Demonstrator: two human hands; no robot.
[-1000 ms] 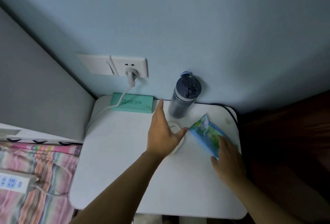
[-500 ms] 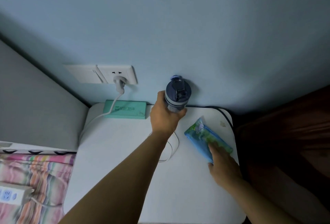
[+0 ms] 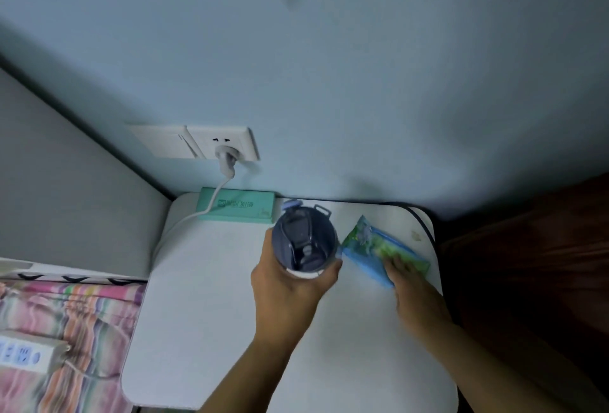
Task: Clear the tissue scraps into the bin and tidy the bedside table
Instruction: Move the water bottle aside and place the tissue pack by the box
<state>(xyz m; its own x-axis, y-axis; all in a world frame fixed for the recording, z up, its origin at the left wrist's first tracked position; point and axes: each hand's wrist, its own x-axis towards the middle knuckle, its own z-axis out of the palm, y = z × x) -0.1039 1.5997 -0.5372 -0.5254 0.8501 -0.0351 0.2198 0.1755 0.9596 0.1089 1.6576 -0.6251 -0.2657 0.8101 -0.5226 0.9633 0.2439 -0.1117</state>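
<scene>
On the white bedside table (image 3: pixel 204 330) my left hand (image 3: pixel 290 294) is wrapped around a dark blue water bottle (image 3: pixel 304 241), lifted toward me so I look down on its lid. At the table's right side lies a blue and green tissue packet (image 3: pixel 372 244). The fingers of my right hand (image 3: pixel 415 294) press flat on the packet's near end. No loose tissue scraps or bin show in this view.
A teal box (image 3: pixel 244 210) lies against the blue wall at the table's back. A white cable runs from it to the wall socket (image 3: pixel 227 149). A striped blanket (image 3: pixel 66 330) and a power strip (image 3: pixel 23 355) sit at the left. Dark wood floor lies to the right.
My left hand went from lying flat on the table to gripping the bottle, then lifted it up and toward me. My right hand stayed on the tissue packet.
</scene>
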